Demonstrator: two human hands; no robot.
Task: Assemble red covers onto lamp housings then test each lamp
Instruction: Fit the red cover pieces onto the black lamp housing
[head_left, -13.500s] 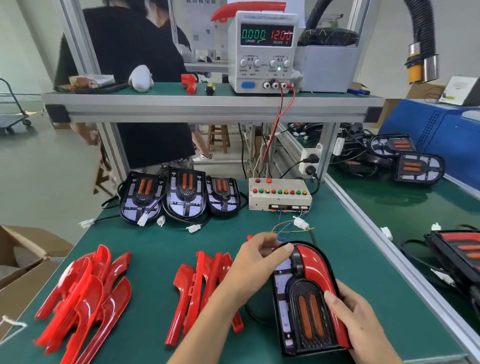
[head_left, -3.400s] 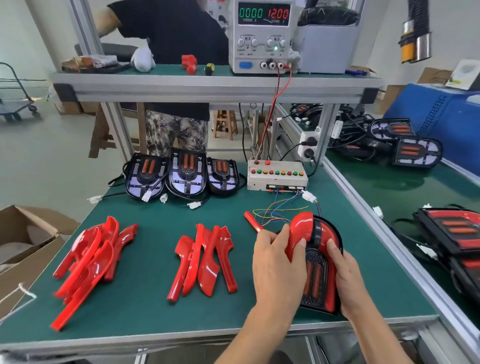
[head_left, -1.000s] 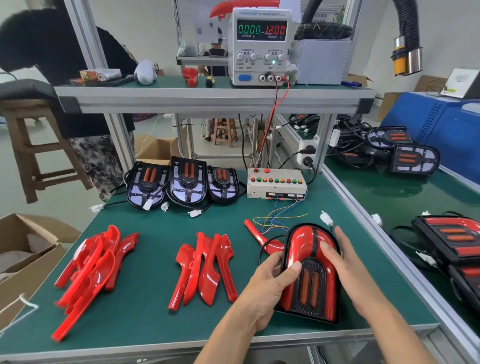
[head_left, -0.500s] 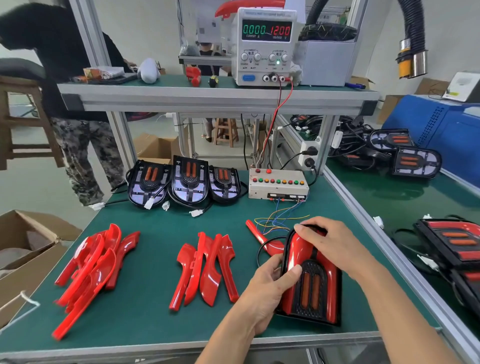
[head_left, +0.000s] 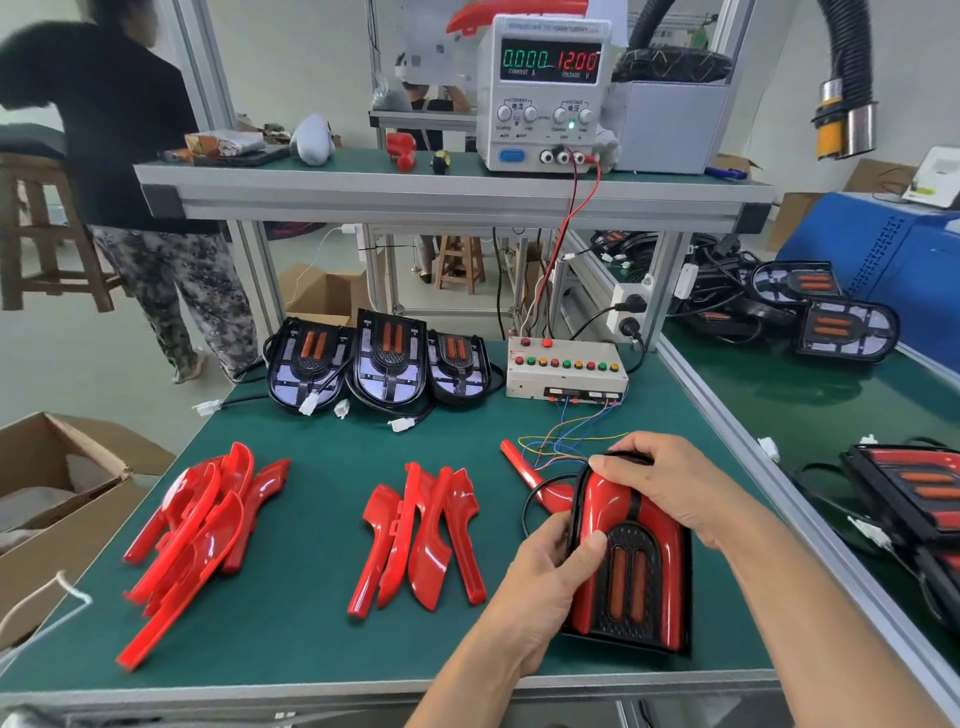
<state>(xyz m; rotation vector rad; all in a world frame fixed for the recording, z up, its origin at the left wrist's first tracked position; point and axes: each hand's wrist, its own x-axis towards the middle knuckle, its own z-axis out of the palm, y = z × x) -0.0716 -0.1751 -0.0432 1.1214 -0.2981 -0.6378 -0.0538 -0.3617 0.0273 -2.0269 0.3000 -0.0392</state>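
While gripped from both sides, lamp (head_left: 631, 566) lying on green bench (head_left: 322, 519) near its front edge. Left hand (head_left: 545, 577) curled round left rim, thumb pressing red cover (head_left: 597, 519). Right hand (head_left: 670, 488) clasping rounded top, fingertips (head_left: 605, 461) at the cover's tip. Spare covers (head_left: 426, 535) left of the left fingers.

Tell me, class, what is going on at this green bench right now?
A person is fitting red covers to a lamp housing at the near edge of the bench. The left hand grips the housing's left side, thumb on the red cover, while the right hand curls over its rounded top. Two loose piles of red covers lie to the left, and three bare housings stand at the back beside a button test box.
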